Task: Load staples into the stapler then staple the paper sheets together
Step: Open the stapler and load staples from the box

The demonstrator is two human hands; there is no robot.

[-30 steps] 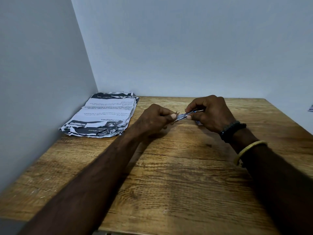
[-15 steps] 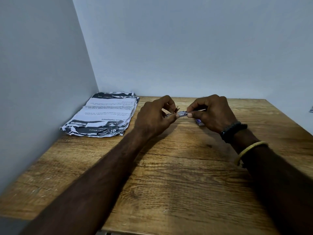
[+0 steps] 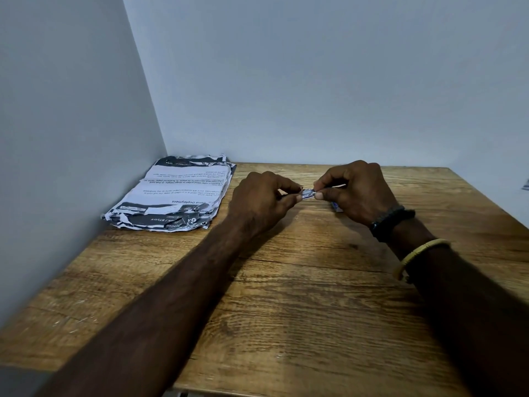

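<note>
from my seat i see the paper sheets (image 3: pixel 174 193) lying in a ragged stack at the far left corner of the wooden table (image 3: pixel 315 310), beside the left wall. to the right of that stack, both hands meet around a small silver-and-blue piece that i take for the stapler (image 3: pixel 308 193). the left hand (image 3: pixel 264 203), the nearer one to the stack, has its fingers curled and pinches the stapler's left end between thumb and fingertips. the right hand (image 3: pixel 359 193), farther right of the stack, pinches the other end, thumb beneath and forefinger on top, its other fingers curled. a bit of blue (image 3: pixel 337 208) peeks from below that hand; i cannot tell what it is. a black band (image 3: pixel 392 222) and a yellow band (image 3: pixel 420 253) ring the right wrist.
</note>
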